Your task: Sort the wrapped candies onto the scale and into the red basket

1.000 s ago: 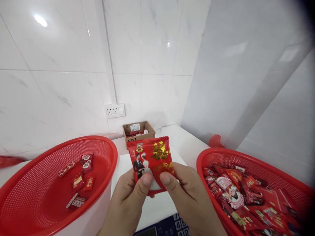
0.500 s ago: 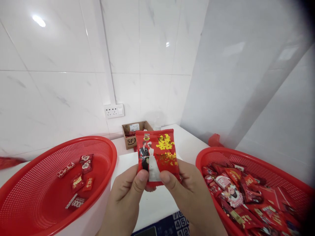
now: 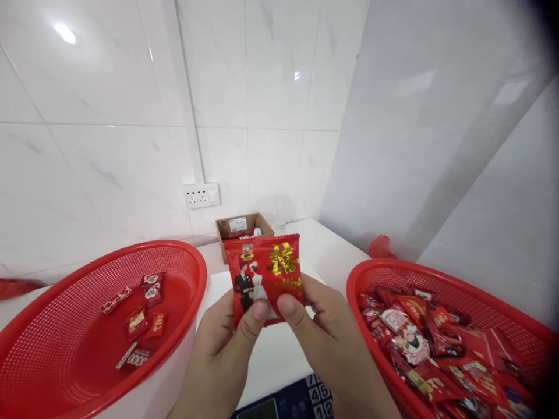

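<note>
A red snack packet (image 3: 267,273) with gold lettering and a printed bride and groom is held up in front of me. My left hand (image 3: 229,343) grips its lower left side, thumb across the front. On the lower right side my right hand (image 3: 323,331) pinches it the same way, with the other fingers behind. The packet looks sealed along its crimped top edge. Below the hands is a dark blue keypad device (image 3: 288,401) with number keys and a display, partly covered by my right wrist.
At left stands a red plastic basket (image 3: 87,267) with several small wrapped sweets (image 3: 138,323). Another red basket (image 3: 384,266) at right is heaped with red packets (image 3: 437,349). Behind are an open cardboard box (image 3: 266,224), a clear bottle (image 3: 280,221) and a wall socket (image 3: 201,196).
The packet has shifted slightly left and turned a little, so its gold print catches the light differently. Both hands still hold it.
</note>
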A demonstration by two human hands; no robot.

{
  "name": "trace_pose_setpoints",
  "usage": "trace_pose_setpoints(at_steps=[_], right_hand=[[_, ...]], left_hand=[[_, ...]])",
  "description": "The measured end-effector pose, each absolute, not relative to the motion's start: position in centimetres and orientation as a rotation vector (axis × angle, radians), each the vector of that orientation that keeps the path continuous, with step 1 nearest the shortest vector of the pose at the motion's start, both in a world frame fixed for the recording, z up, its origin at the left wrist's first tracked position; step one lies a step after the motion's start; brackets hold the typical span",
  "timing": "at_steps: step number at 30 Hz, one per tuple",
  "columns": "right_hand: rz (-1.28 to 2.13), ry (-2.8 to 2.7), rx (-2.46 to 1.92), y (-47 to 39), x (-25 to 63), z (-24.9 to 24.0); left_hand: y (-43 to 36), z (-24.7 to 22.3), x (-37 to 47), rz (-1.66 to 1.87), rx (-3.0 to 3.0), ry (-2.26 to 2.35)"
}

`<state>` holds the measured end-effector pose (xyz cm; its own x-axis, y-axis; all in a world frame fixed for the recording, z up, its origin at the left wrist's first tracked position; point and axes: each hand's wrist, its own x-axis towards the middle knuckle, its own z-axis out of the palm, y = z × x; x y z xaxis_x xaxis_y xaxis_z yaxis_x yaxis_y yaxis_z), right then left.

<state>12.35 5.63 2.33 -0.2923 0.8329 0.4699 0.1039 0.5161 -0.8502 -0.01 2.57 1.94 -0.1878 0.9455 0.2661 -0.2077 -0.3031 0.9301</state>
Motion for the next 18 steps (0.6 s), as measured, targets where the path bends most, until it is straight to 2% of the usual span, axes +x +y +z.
trace_pose_setpoints(at_steps=[5,12,15,18], right_hand=[[0.824,-1.753,-0.858,5.4,12.3,2.5],[0.572,-1.935,-1.178,6.9,12.9,2.0],[0.491,-1.929,-1.279,7.5,13.2,1.6],[0.569,-1.998,-1.150,6.8,13.1,1.8]], left_hand=[[2.8,1.9,0.3,1.662,1.160,1.071],[3.0,1.8,-0.6,2.290,1.119,0.892],[2.5,2.0,-0.7,2.385,1.098,0.855],[2.0,2.4,-0.4,2.462,1.071,0.834]])
